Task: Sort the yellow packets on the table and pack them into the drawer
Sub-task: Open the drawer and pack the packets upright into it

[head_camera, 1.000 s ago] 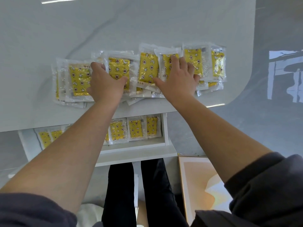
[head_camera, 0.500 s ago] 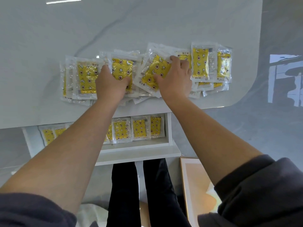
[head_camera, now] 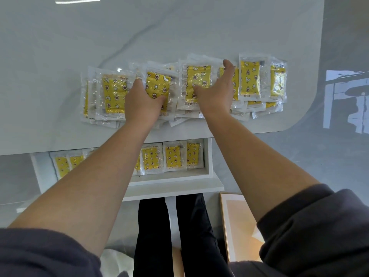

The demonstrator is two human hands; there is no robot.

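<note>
Several yellow packets in clear wrappers lie in an overlapping row on the white table (head_camera: 179, 29). My left hand (head_camera: 142, 101) grips one yellow packet (head_camera: 156, 86) left of the middle, thumb on its lower right and fingers at its left edge. My right hand (head_camera: 216, 94) holds the neighbouring packet (head_camera: 197, 79), thumb on its face and fingers stretched along its right edge. More packets lie at the left end (head_camera: 112, 92) and right end (head_camera: 250, 76). Below the table edge the white drawer (head_camera: 210, 156) stands pulled out, with a row of packets (head_camera: 173, 156) in it, partly hidden by my left forearm.
The table's front edge runs just below the packets, and its right corner (head_camera: 299, 120) is rounded. A framed picture (head_camera: 239, 226) lies on the grey floor at the right. My legs in black trousers (head_camera: 171, 236) stand below the drawer front.
My right hand has turned the tilted packet upright and its fingers have stretched out. My left hand has slid slightly onto its packet.
</note>
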